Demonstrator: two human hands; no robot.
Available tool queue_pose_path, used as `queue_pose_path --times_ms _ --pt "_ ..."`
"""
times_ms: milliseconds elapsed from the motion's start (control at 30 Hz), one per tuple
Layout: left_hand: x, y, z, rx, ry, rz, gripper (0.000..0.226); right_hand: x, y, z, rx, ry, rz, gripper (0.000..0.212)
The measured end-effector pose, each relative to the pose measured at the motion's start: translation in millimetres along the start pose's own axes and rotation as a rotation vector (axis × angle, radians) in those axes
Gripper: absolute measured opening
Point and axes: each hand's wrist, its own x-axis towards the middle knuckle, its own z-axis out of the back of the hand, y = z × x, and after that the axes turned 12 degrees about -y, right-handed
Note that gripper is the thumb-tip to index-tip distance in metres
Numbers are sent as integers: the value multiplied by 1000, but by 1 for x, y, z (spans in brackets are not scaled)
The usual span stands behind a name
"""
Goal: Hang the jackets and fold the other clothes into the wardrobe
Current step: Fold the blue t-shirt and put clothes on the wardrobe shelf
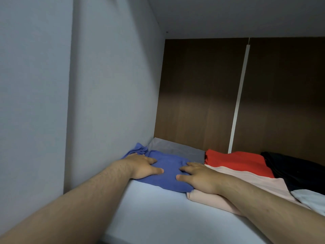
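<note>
A folded blue garment [168, 170] lies on the white wardrobe shelf [151, 208], against the left wall. My left hand [144, 166] rests flat on its left side, fingers spread. My right hand [197, 176] lies flat on its right edge, partly over a folded pale pink garment [246, 180]. Neither hand grips the cloth. Behind the pink one sits a folded red garment [235, 160]. A grey folded piece [175, 147] lies at the back, behind the blue one.
A black garment [295, 168] lies at the far right, with a white piece [311, 199] in front of it. The brown back panel [197, 94] has a white vertical strip [239, 97]. The shelf's top panel hangs low overhead.
</note>
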Motion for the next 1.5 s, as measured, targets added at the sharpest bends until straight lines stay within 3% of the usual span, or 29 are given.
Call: queue_pose_path --times_ms 133,367,500,600,767,933,1100,1267,1367,1500 --pt "5 -1 -1 -10 6 -10 75 0 1 0 3 -9 2 67" --pt "21 -12 -11 11 -134 -33 66 3 3 2 16 -45 -10 51" --pt "24 -1 -17 -113 -183 -11 65 -3 9 2 52 -89 -79 48" --pt "21 7 -20 -208 -222 -14 56 -14 17 5 -109 -212 -156 48" --pt "8 5 -18 -194 -311 -102 48 -68 17 16 -374 -353 -74 45" --pt "-8 -8 -7 -185 -428 -175 43 -166 -27 42 -353 -357 -261 46" --pt "-35 -77 23 -277 -395 -251 60 -289 -56 69 -389 -505 -357 26" --pt "-128 -205 23 -532 -444 -553 54 -419 -49 73 -360 -664 -552 20" --pt "-203 -266 2 -642 -410 -687 57 -496 -36 58 -303 -743 -649 28" --pt "-291 -332 -43 -642 -278 -834 62 -593 -16 31 -315 -695 -748 50"
